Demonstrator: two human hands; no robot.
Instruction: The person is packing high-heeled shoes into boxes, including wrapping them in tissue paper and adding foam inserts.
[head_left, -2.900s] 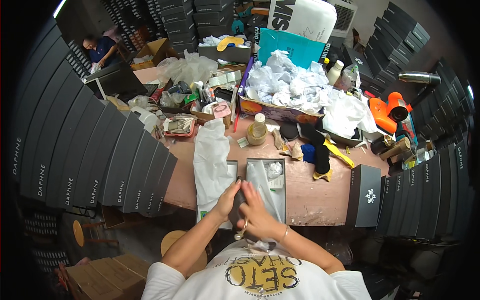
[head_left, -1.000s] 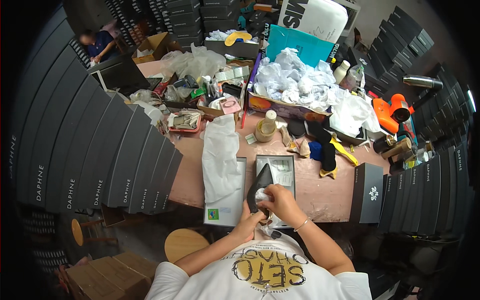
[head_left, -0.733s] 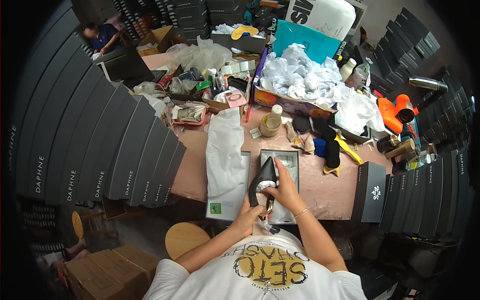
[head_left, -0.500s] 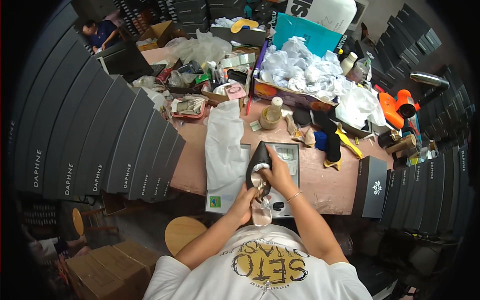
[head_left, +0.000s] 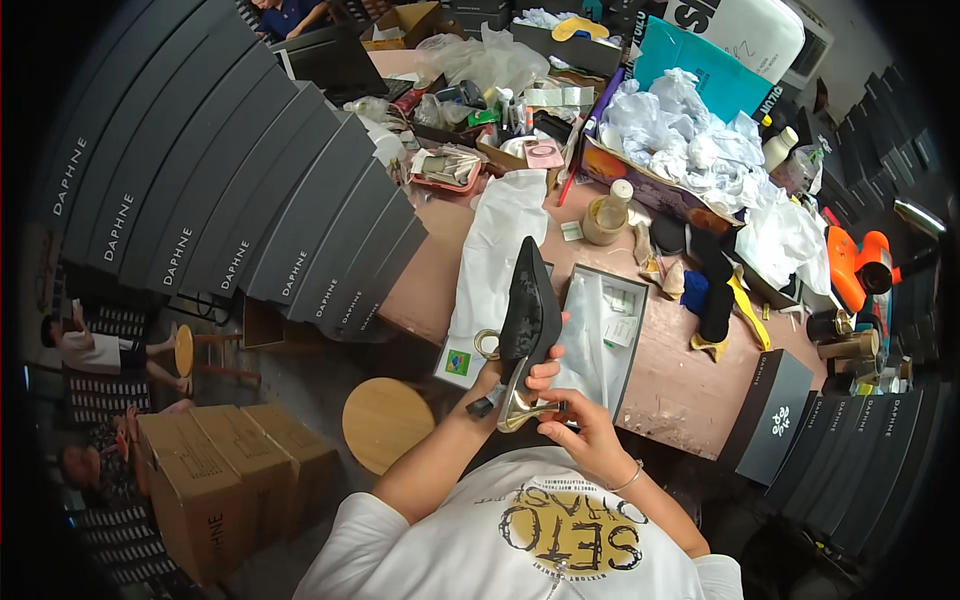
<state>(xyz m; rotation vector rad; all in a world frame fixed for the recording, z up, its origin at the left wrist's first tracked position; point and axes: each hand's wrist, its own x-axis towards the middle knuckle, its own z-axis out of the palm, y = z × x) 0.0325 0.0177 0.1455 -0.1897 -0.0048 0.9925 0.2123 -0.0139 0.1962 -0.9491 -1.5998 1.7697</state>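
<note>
A black pointed high-heeled shoe (head_left: pixel 531 310) with a shiny gold heel is tilted toe-away above the front of the table, its dark sole toward me. My left hand (head_left: pixel 486 386) wraps round its middle from below, with fingertips showing along the right side. My right hand (head_left: pixel 588 434) has its thumb and fingers closed on the tip of the heel. Just beyond the shoe lies an open grey shoebox (head_left: pixel 628 378), lined with white paper. White tissue paper (head_left: pixel 497 240) drapes across its left part, where a small green-and-yellow sticker (head_left: pixel 457 362) shows.
Stacked dark shoeboxes (head_left: pixel 215 170) rise at left; more (head_left: pixel 850 445) stand right. Behind are a carton of crumpled paper (head_left: pixel 680 130), a bottle (head_left: pixel 606 215), a yellow-handled brush (head_left: pixel 746 308) and an orange heat gun (head_left: pixel 860 265). A stool (head_left: pixel 388 425) and people are at left.
The shoe has turned so its sole and heel show instead of its inside. My right hand has moved from the shoe's upper to the heel tip. The view has swung left.
</note>
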